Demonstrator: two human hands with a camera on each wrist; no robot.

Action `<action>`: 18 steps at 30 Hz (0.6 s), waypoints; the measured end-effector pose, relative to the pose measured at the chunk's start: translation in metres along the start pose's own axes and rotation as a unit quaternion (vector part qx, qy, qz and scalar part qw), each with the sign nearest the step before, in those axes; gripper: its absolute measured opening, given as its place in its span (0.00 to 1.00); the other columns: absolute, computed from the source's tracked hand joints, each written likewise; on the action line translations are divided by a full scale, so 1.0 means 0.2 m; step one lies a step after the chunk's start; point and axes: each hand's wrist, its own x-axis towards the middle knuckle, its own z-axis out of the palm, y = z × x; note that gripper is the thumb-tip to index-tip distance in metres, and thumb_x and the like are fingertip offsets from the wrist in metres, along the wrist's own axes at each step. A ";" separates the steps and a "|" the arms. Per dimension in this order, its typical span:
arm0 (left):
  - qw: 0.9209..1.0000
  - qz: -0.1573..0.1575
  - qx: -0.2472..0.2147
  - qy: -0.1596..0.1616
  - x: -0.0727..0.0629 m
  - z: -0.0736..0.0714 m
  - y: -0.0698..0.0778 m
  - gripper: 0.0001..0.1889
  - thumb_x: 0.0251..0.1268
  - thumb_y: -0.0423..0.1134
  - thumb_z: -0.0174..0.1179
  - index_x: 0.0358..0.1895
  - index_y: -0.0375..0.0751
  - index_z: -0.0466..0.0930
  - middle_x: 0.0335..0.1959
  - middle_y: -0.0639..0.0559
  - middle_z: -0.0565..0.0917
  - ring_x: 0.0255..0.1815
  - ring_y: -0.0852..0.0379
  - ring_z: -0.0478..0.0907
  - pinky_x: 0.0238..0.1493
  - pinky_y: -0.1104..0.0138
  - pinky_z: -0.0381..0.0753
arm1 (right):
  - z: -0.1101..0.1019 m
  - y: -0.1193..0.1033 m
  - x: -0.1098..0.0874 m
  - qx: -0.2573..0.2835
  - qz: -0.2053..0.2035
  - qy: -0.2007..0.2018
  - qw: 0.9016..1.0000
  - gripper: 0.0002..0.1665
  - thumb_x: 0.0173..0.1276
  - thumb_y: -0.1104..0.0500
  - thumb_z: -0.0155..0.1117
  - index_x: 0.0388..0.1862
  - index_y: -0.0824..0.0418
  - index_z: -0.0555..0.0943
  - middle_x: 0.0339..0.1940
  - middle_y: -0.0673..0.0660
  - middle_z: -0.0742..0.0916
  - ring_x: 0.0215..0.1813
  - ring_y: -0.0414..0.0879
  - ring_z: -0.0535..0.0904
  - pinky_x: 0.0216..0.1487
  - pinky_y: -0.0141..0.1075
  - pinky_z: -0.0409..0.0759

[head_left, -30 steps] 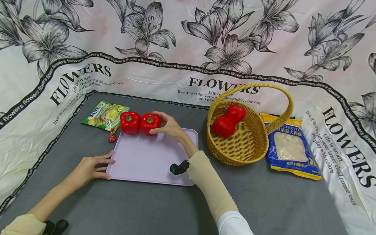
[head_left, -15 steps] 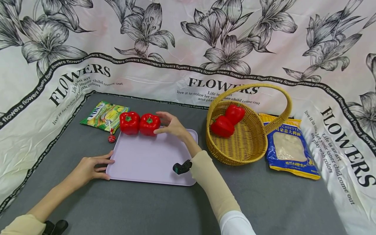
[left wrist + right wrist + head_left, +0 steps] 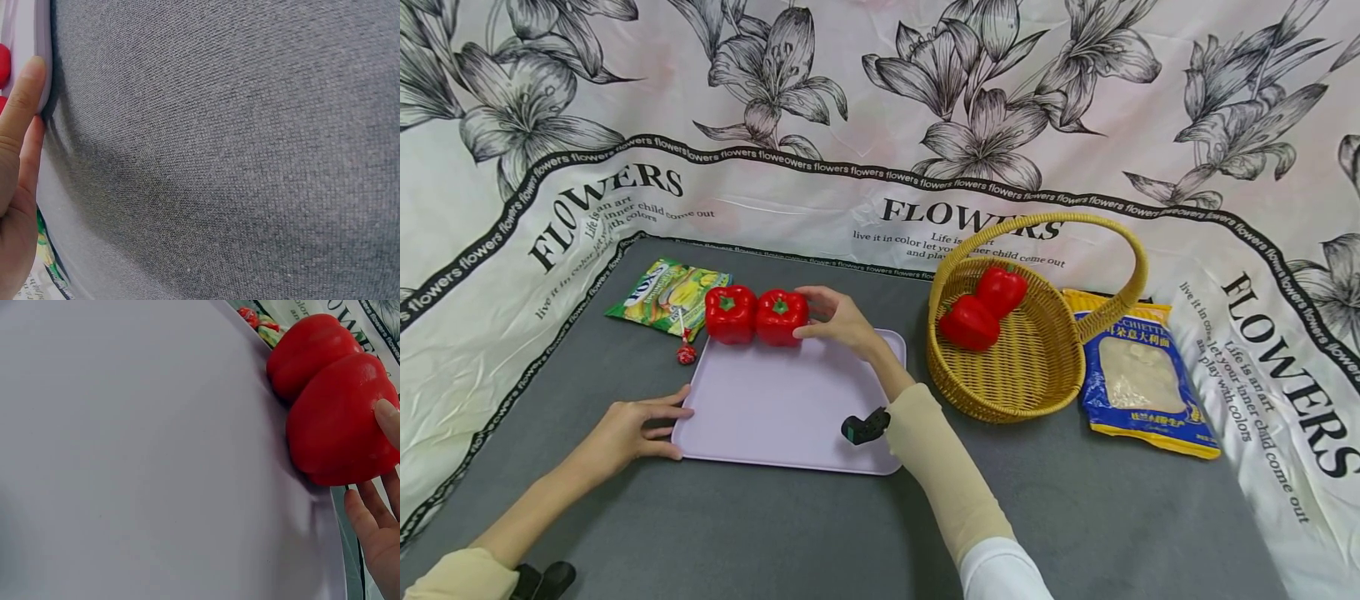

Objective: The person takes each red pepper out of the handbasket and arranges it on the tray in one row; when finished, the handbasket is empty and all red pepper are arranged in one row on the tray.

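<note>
While its extended fingers touch the left edge of a lilac tray point(image 3: 775, 408), the left hand point(image 3: 625, 429) lies with thumb and fingers apart, clamped on nothing. A push from it would probably shift the tray under its load.

Green-and-yellow bag point(image 3: 668, 296): one, flat on the grey table point(image 3: 715, 525), beyond the tray's far left corner.

Lollipop point(image 3: 686, 354): one, red-wrapped, head just beside the tray, stick toward the bag; a sliding tray could knock it.

Left pepper point(image 3: 730, 317): red, stem up, at the tray's far left corner. Footing hidden; if it sits partly on the rim, a nudge from its neighbour may tip it over the far edge.

Right pepper point(image 3: 781, 318): red, stem up, beside the left one, touching or nearly so, likewise at the far edge. A dragging thumb could roll it out of place.

Right hand point(image 3: 842, 323): at the right pepper's right side, thumb and fingers parted, thumb seemingly against it; whether the other fingertips touch cannot be told.

Yellow basket point(image 3: 1033, 367): one, wicker, right of the tray; its raised handle could snag a careless reach. Contents: nearer pepper point(image 3: 968, 323) and farther pepper point(image 3: 1002, 290), both red, touching.

Blue-and-yellow bag point(image 3: 1142, 367): one, flat, right of the basket.
</note>
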 end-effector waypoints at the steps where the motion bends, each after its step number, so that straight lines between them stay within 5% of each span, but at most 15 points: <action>1: 1.000 -0.001 -0.002 -0.001 0.00 0.00 0.00 0.29 0.33 0.32 0.77 0.47 0.27 0.83 0.58 0.28 0.74 0.51 0.36 0.75 0.36 0.81 0.79 | 0.00 0.00 0.00 0.003 0.000 -0.001 1.000 0.36 0.56 0.73 0.70 0.64 0.62 0.72 0.63 0.58 0.77 0.63 0.52 0.73 0.61 0.42 0.74; 4: 1.000 -0.003 -0.007 -0.002 0.00 0.00 0.00 0.29 0.33 0.32 0.77 0.47 0.27 0.83 0.58 0.28 0.73 0.52 0.37 0.75 0.36 0.80 0.79 | -0.01 0.00 -0.01 0.009 0.000 -0.002 1.000 0.37 0.55 0.74 0.70 0.65 0.62 0.72 0.63 0.58 0.77 0.63 0.51 0.73 0.63 0.44 0.72; 11: 1.000 0.002 -0.010 0.002 0.00 0.01 0.00 0.29 0.33 0.32 0.77 0.47 0.27 0.83 0.58 0.27 0.73 0.49 0.56 0.78 0.35 0.78 0.80 | -0.03 -0.01 -0.01 0.016 -0.005 -0.019 1.000 0.41 0.55 0.76 0.68 0.69 0.64 0.67 0.69 0.62 0.72 0.66 0.51 0.69 0.65 0.46 0.70; 18: 1.000 0.002 -0.016 0.000 0.00 0.01 0.00 0.29 0.32 0.31 0.77 0.46 0.25 0.82 0.58 0.25 0.73 0.41 0.58 0.82 0.34 0.79 0.80 | -0.06 -0.01 -0.06 0.047 -0.009 -0.002 0.999 0.41 0.59 0.75 0.66 0.71 0.64 0.65 0.71 0.65 0.68 0.69 0.53 0.67 0.67 0.47 0.67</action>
